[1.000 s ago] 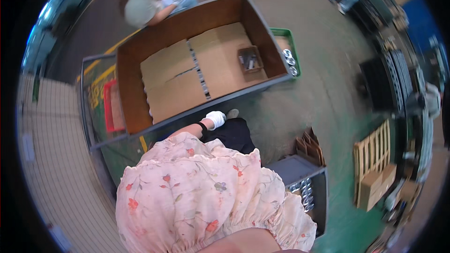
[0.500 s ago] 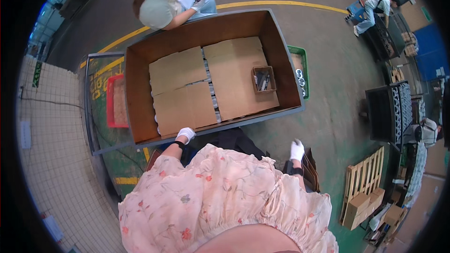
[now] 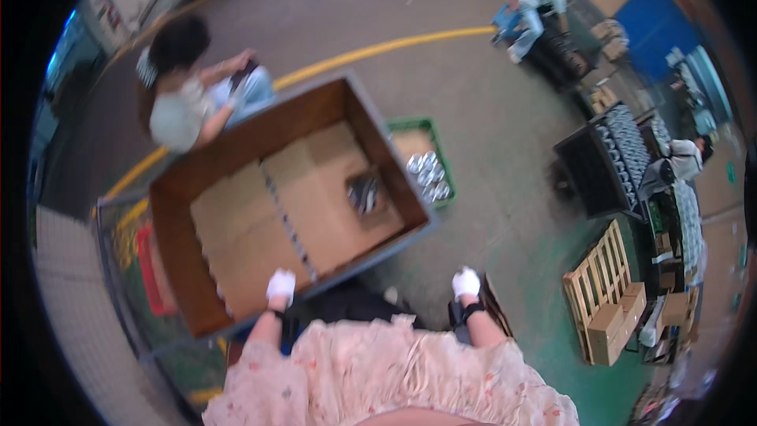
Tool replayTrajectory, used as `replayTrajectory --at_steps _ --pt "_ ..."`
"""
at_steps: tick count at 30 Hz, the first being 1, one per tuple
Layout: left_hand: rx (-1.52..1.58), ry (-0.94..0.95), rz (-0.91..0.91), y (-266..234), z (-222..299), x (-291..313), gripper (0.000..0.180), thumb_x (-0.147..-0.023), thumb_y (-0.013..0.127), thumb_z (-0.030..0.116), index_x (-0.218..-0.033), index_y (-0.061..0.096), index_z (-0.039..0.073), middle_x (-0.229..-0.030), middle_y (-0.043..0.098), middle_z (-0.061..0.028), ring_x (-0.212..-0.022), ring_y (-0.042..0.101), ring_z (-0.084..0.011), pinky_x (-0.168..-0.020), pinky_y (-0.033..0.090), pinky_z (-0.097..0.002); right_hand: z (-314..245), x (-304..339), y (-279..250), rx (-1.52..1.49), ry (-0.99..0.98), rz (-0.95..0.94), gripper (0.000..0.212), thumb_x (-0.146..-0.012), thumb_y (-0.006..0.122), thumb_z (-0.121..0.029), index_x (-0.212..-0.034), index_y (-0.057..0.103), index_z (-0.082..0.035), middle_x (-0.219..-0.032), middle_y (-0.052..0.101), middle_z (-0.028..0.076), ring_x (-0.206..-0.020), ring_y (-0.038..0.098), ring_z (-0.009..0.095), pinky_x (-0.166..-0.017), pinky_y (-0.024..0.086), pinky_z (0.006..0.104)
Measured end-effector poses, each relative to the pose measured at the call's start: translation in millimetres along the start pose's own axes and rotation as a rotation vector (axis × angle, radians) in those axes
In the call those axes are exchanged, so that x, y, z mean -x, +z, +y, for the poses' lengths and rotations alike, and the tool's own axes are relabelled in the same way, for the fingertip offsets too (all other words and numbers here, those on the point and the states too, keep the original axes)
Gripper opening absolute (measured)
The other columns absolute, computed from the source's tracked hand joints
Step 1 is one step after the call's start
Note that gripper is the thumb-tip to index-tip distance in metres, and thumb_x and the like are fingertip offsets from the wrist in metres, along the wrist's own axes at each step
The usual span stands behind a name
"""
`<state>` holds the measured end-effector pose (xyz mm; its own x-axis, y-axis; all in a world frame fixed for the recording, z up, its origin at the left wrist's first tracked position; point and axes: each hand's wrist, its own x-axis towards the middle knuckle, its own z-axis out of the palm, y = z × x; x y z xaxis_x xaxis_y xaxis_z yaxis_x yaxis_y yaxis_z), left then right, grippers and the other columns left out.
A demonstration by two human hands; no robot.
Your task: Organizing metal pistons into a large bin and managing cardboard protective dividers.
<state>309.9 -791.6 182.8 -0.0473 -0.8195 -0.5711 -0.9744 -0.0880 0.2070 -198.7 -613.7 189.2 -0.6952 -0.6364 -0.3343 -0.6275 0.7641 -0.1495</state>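
My left hand (image 3: 281, 287), in a white glove, is at the near side of a large brown-walled bin (image 3: 177, 264) with a grey rim. Its fingers look loosely stretched, with nothing seen in them; whether it touches the rim is unclear. Flat cardboard sheets (image 3: 236, 229) lie inside the bin, and pale items show in the gap between them. A small box (image 3: 364, 193) of dark and silvery pieces sits on the right-hand sheet. My right hand (image 3: 466, 282), also gloved, hangs apart from the bin on the right. Blur hides how its fingers are held.
A green crate (image 3: 445, 164) with shiny round metal parts stands beyond the bin's right end; a red crate (image 3: 154, 268) is at its left. A seated person (image 3: 185, 99) is at the far-left side. Farther right are a wooden pallet (image 3: 603, 288), cartons (image 3: 605, 327) and a dark rack (image 3: 595, 166).
The view has turned right, so the bin appears tilted and farther left. My right hand now shows farther left in the picture. More of the green crate's metal parts are visible.
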Motion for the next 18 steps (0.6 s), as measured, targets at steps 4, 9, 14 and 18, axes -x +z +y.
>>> replayTrajectory --at_steps 4,9,14,18 --pt "0.068 -0.304 -0.001 -33.4 57.3 23.6 0.049 -0.091 0.041 0.041 -0.108 0.065 0.003 -0.114 0.062 -0.0249 -0.109 0.058 -0.04 -0.094 0.047 -0.0467 -25.0 -36.2 -3.1 -0.084 -0.09 0.164 0.035 -0.09 0.052 -0.034 -0.112 0.065 -0.01 -0.111 0.064 0.014 -0.103 0.06 0.034 -0.089 0.049 0.0446" --pt "0.014 -0.276 -0.012 -41.2 95.3 20.2 0.048 -0.092 0.041 0.041 -0.11 0.063 0.002 -0.114 0.063 -0.0236 -0.109 0.06 -0.0383 -0.094 0.046 -0.0452 -95.7 -87.6 -29.8 -0.245 -0.206 0.103 0.046 -0.095 0.043 -0.042 -0.12 0.058 -0.006 -0.119 0.06 0.016 -0.112 0.054 0.035 -0.097 0.043 0.0443" --pt "0.049 -0.166 -0.085 -66.3 145.7 -15.7 0.045 -0.089 0.046 0.039 -0.11 0.063 0.003 -0.113 0.063 -0.0236 -0.107 0.06 -0.0381 -0.093 0.047 -0.0436 -155.3 -138.4 -25.2 -0.278 -0.269 0.017 0.049 -0.096 0.04 -0.048 -0.113 0.059 -0.006 -0.112 0.062 0.02 -0.101 0.06 0.039 -0.091 0.046 0.0472" --pt "0.066 -0.028 0.039 -7.9 132.6 -92.9 0.052 -0.086 0.052 0.045 -0.109 0.063 0.0 -0.111 0.063 -0.0245 -0.106 0.06 -0.0371 -0.092 0.048 -0.0418 -182.0 -150.2 -5.9 -0.285 -0.149 -0.079 0.051 -0.091 0.047 -0.054 -0.116 0.056 -0.01 -0.105 0.063 0.023 -0.097 0.06 0.043 -0.088 0.046 0.0495"
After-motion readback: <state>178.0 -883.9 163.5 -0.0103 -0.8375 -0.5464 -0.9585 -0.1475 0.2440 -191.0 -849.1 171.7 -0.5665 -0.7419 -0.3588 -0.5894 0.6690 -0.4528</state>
